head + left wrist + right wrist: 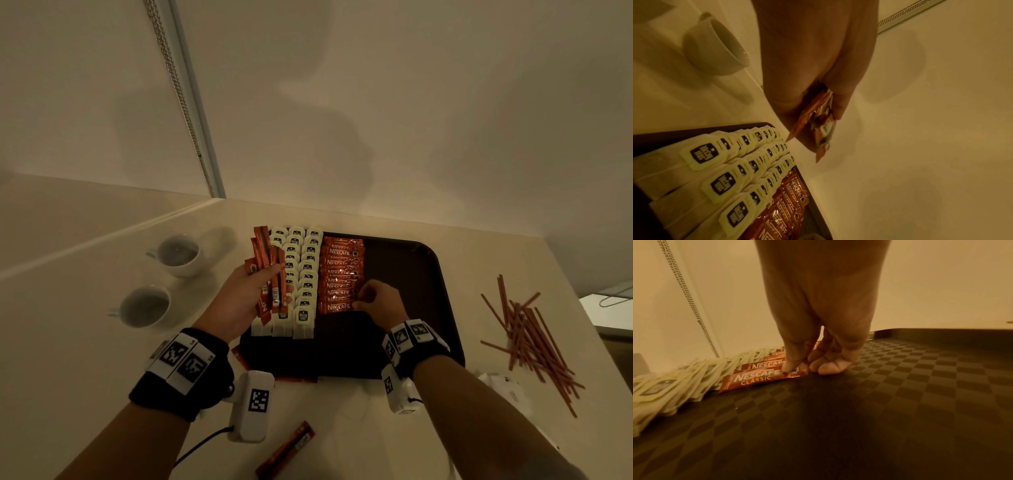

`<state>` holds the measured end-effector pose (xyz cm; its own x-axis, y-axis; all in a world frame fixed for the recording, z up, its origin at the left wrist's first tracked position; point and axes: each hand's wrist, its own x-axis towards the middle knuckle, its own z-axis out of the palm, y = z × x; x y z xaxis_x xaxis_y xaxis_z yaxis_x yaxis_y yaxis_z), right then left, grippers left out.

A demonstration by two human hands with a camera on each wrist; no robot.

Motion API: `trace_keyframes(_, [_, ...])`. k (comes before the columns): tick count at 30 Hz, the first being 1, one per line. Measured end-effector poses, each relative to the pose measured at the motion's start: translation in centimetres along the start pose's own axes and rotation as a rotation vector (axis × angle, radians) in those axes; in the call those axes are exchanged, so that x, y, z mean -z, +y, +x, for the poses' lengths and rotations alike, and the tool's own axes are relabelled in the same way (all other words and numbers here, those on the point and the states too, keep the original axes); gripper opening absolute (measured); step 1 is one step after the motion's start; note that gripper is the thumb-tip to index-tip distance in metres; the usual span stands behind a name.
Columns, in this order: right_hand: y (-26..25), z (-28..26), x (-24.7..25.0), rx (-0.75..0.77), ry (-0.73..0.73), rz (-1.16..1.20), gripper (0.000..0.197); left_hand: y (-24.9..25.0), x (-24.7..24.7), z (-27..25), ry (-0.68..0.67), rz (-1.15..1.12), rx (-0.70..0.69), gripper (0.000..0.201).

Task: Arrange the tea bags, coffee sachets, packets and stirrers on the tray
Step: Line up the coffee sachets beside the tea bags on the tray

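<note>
Tea bags and coffee sachets fill the tray's left half, its right half lying bare. Two cups crowd the bench left; stirrers sprawl right.

Tray: dark brown, checkered weave pattern. Coffee sachets, centre of frame: red-orange, white lettering. Tea bags, lower left: pale cream with black label tags. Stirrers, right: reddish-brown. Cups, left: white
</note>
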<state>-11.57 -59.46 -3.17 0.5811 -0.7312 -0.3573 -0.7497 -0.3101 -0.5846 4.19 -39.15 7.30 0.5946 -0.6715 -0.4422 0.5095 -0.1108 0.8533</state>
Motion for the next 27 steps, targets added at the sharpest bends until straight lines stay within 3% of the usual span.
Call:
trace_keyframes(5, [-1.0,-0.6,0.7,0.038,0.028,0.061,0.021,0.2,-0.8,0.2,0.012,0.075,-0.029,0.021])
trace_keyframes(8, [-4.3,-2.4,2.2,0.192,0.042,0.254,0.018,0.4,-1.4,0.5,0.036,0.110,-0.048,0.019])
trace_keyframes(10, [-7.0,-4.3,3.1,0.328,-0.070,0.371,0.017,0.4,-2.0,0.7,0.031,0.121,-0.068,0.019])
trace_keyframes(13, [-9.8,-6.3,3.3,0.404,-0.246,0.458,0.027,0.6,-2.9,0.7,-0.006,0.116,-0.097,0.017])
trace_keyframes(17, [-10.7,-6.7,2.3,0.505,-0.038,0.386,0.023,0.7,-3.4,0.6,-0.048,0.082,-0.106,0.019])
trace_keyframes(20, [-10.3,-6.8,2.3,0.572,0.125,0.304,0.035,0.6,-3.1,0.7,0.013,0.024,-0.093,0.023])
trace_keyframes(24, [-9.7,-6.9,2.7,0.661,0.291,0.033,0.020,0.6,-2.5,0.6,-0.052,-0.036,-0.012,0.028])
trace_keyframes(26, [-9.3,-6.7,2.8,0.725,0.331,-0.052,0.017,0.5,-2.6,0.4,-0.100,-0.013,-0.032,0.014])
trace_keyframes(27, [-9.2,-6.6,2.9,0.756,0.334,-0.071,0.017,0.4,-2.6,0.4,-0.097,-0.008,-0.057,0.017])
